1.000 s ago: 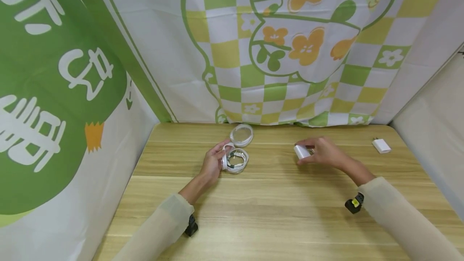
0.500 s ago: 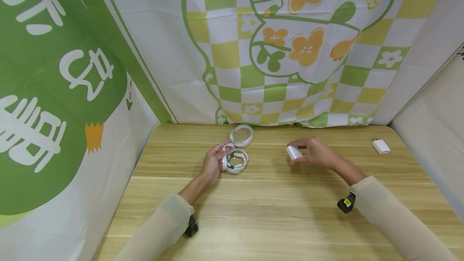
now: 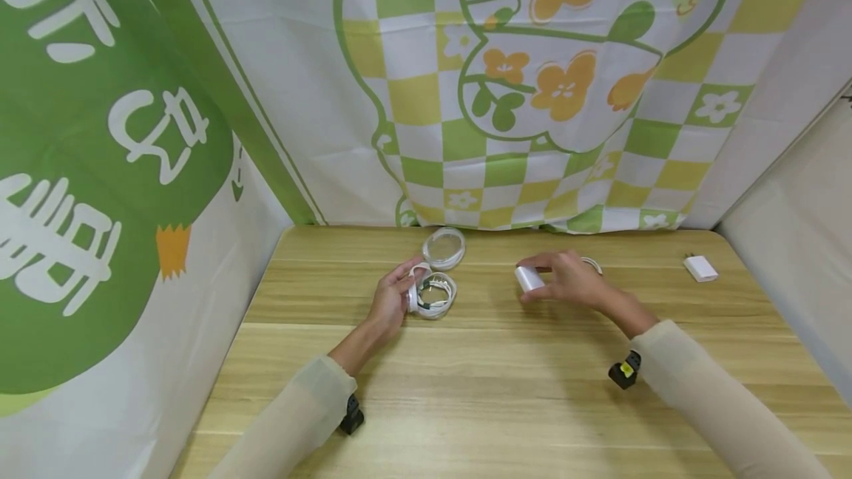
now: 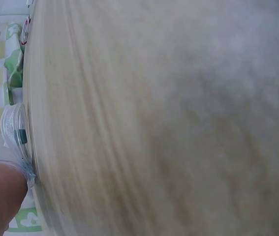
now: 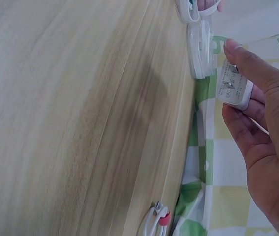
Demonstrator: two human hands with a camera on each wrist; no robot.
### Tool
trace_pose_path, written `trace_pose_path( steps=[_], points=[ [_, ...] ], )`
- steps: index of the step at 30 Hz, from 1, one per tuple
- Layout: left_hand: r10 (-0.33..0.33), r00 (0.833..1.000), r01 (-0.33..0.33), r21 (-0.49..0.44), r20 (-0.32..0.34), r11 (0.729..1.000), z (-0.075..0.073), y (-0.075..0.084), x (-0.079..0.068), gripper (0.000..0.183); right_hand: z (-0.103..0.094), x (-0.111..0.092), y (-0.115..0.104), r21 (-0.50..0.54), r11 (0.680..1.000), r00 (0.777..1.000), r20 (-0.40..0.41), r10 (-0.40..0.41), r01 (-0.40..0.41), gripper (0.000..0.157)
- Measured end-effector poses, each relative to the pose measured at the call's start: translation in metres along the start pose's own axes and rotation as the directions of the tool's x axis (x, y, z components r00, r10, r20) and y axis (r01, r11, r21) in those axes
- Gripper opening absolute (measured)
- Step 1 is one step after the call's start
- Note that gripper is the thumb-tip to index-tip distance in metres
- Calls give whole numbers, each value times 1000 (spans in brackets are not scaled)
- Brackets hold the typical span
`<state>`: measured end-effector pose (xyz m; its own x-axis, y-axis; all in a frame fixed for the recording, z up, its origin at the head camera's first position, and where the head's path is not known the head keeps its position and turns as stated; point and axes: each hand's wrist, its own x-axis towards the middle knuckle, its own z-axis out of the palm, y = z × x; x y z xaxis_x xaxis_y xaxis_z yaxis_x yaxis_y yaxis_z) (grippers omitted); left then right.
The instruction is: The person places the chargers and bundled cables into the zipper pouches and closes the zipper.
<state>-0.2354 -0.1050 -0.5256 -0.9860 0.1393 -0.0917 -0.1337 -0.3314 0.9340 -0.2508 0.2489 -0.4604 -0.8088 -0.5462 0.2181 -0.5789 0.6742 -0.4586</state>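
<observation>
My right hand (image 3: 577,281) pinches a white charger plug (image 3: 529,279) between thumb and fingers, held above the table. In the right wrist view, printed text and metal prongs show on the charger's face. Toward the left, my left hand (image 3: 389,303) grips a white coiled cable (image 3: 414,294), partly hidden by the fingers. Close against it is another coiled white cable (image 3: 439,309) with a dark green tie, which also shows in the left wrist view. Just behind these lies a further white coil (image 3: 444,248).
A second white charger plug (image 3: 700,268), prongs pointing back, lies at the far right of the wooden table (image 3: 479,390). Behind my right hand sits a white cable (image 3: 592,265); its red tie (image 5: 165,219) shows in the right wrist view. A patterned curtain (image 3: 466,168) hangs along the back edge.
My right hand has moved left with the charger plug, which uncovers part of the white cable behind it. My left hand stays in place.
</observation>
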Motion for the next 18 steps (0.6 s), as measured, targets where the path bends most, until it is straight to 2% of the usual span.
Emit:
trace_pose_path(
  steps=[12,18],
  points=[
    [3,1000,-3,4,-8,1000,-1,-2,3,47,10,12,-6,24,996,996,-40,-83,84,55],
    [-3,1000,3,-6,-10,1000,0,-1,2,47,16,16,-11,34,996,996,-40,-81,82,55]
  ],
)
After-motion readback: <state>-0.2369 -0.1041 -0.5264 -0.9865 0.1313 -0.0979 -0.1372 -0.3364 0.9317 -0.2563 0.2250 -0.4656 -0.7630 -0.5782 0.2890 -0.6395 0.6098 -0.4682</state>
